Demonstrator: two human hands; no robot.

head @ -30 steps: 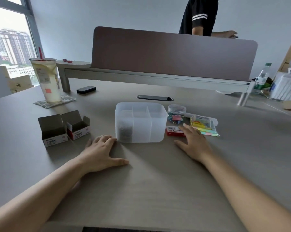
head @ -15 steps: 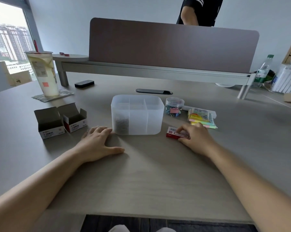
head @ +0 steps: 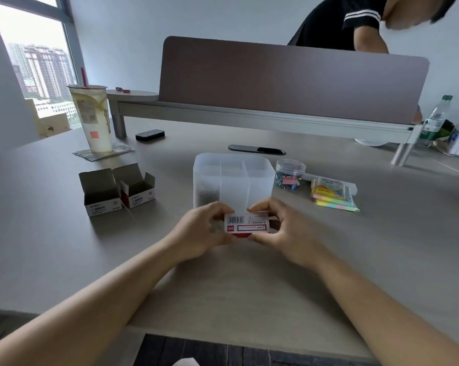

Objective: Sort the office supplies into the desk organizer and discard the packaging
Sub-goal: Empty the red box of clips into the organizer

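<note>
A small red and white box [head: 247,224] with a barcode is held just above the table in front of the organizer. My left hand [head: 202,231] grips its left end and my right hand [head: 284,231] grips its right end. The translucent desk organizer [head: 232,178] stands right behind them, with dark small items in its front left compartment. Two opened cardboard boxes [head: 117,190] stand to the left. A clear round jar of coloured binder clips [head: 290,173] and a wrapped pack of sticky notes [head: 332,195] lie to the right.
A tall drink cup [head: 92,120] with a straw stands on a napkin at the back left. A black device [head: 150,135] and a cable slot [head: 256,149] lie before the brown divider [head: 289,77]. A person in a black shirt [head: 350,25] leans behind it. A bottle [head: 434,120] stands far right.
My right hand drew the red and white box from beside the organizer to the front. My left hand left the table and closed on the box's other end.
</note>
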